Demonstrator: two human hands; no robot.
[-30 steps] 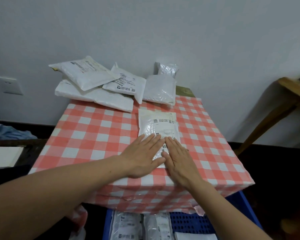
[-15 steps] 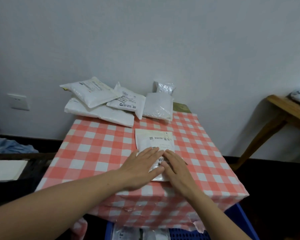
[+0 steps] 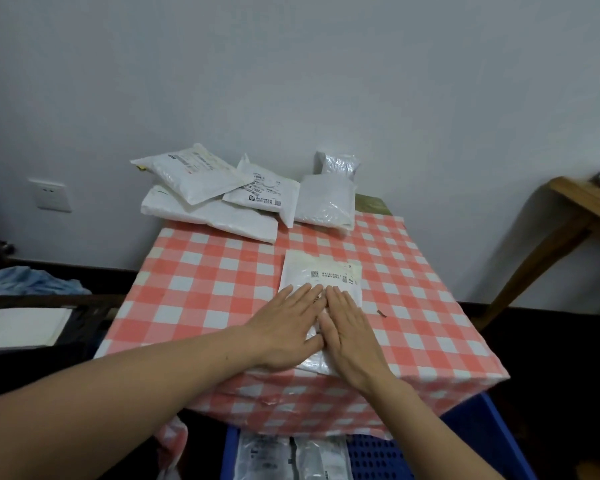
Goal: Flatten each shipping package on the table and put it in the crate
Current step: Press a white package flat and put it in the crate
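Note:
A white shipping package (image 3: 321, 274) with a printed label lies flat near the front of the table with the red-and-white checked cloth (image 3: 201, 282). My left hand (image 3: 286, 325) and my right hand (image 3: 352, 332) press down on its near half side by side, fingers straight and touching. Its near end is hidden under my palms. Several more white packages (image 3: 243, 195) are piled at the table's back edge against the wall. Below the table's front edge stands the blue crate (image 3: 482, 441), with flattened packages (image 3: 291, 459) lying in it.
A wooden table (image 3: 575, 209) stands at the right against the wall. On the left are a wall socket (image 3: 51, 195), blue cloth (image 3: 28, 282) and a white flat object (image 3: 18, 327) on dark furniture. A small dark scrap (image 3: 381, 312) lies on the cloth right of the package.
Both hands have stayed flat on the package near the table's front. The camera has tilted up, so table and hands sit lower in view and less of the crate shows.

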